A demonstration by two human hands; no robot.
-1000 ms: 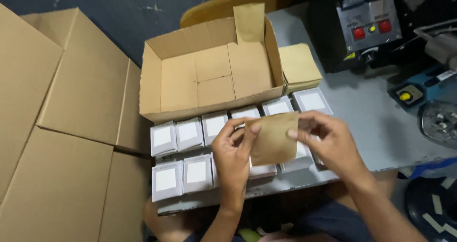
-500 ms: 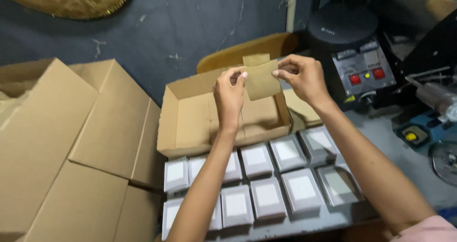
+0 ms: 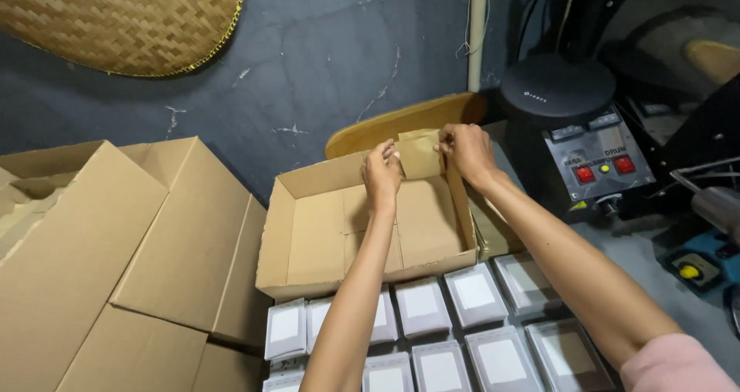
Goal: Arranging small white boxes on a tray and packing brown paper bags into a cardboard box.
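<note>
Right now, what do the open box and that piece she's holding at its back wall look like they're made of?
Open box: corrugated cardboard, matte brown, with folded flaps and seams on the bottom. Small piece between left hand and right hand: probably thin brown card or kraft paper, same matte tone.

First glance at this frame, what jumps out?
At centre, the left hand and right hand pinch a small brown cardboard piece at the far wall of an open shallow cardboard box. Below it lie rows of small grey packets with white panels. At upper left, a woven straw mat hangs on the dark wall; at right sits a black machine with red buttons.
</note>
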